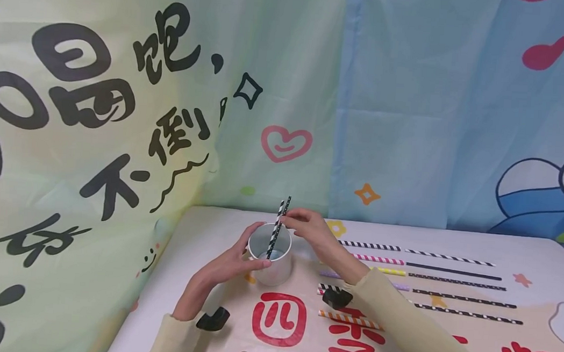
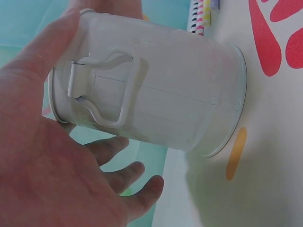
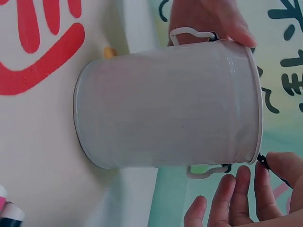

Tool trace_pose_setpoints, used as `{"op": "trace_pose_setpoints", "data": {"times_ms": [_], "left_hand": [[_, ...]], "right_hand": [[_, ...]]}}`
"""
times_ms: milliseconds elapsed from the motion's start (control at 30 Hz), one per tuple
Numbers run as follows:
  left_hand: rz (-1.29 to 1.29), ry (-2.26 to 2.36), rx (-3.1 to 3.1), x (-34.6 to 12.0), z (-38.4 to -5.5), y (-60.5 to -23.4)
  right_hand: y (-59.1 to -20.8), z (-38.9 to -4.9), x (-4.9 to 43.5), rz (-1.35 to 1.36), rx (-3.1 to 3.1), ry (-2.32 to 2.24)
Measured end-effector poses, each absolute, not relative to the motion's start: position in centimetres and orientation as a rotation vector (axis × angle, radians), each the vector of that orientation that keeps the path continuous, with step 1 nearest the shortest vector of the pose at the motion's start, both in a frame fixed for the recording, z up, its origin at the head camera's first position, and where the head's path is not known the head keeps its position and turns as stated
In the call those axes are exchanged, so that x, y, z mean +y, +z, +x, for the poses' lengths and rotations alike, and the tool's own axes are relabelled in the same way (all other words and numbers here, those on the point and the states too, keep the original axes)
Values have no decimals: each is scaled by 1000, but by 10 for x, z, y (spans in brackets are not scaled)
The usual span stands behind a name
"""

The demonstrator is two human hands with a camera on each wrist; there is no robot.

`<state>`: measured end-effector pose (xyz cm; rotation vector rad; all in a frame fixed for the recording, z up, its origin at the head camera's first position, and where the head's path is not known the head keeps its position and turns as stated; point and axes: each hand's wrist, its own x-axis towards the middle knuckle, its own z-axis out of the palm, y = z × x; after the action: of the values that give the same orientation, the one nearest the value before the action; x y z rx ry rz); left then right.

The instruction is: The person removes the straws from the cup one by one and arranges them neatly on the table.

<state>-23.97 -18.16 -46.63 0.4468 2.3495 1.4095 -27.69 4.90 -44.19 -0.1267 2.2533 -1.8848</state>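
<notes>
A white metal bucket [image 1: 276,270] with small side handles [image 2: 128,94] stands upright on the table. My left hand [image 1: 230,261] holds it at the rim, thumb at the near side and fingers round the left side; some fingers stick out loosely in the left wrist view. Two paper straws lean in the bucket: a black-and-white striped straw [image 1: 279,211] and a black straw with white dots [image 1: 288,200]. Above the rim's right side, my right hand [image 1: 312,229] pinches the dotted straw between thumb and forefinger. The right wrist view shows this dark straw [image 3: 263,161] at the rim.
Right of the bucket lie rows of straws: pink striped [image 1: 378,259], yellow striped [image 1: 390,271], orange striped [image 1: 351,319], and several black patterned ones [image 1: 463,298]. My right forearm hides part of them. A printed cloth backdrop [image 1: 396,124] hangs behind the table.
</notes>
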Motion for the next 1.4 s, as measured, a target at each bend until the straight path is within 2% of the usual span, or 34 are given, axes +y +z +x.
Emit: {"op": "trace_pose_setpoints", "data": {"times_ms": [1067,1400], "left_hand": [[437,1406,2327,-182,-241,-466],[457,1407,2315,-183,-240,-466]], "right_hand": [[-426,-257,91,-2,1921,-2271],[-411,-247,115,-83,1787,-2436]]}}
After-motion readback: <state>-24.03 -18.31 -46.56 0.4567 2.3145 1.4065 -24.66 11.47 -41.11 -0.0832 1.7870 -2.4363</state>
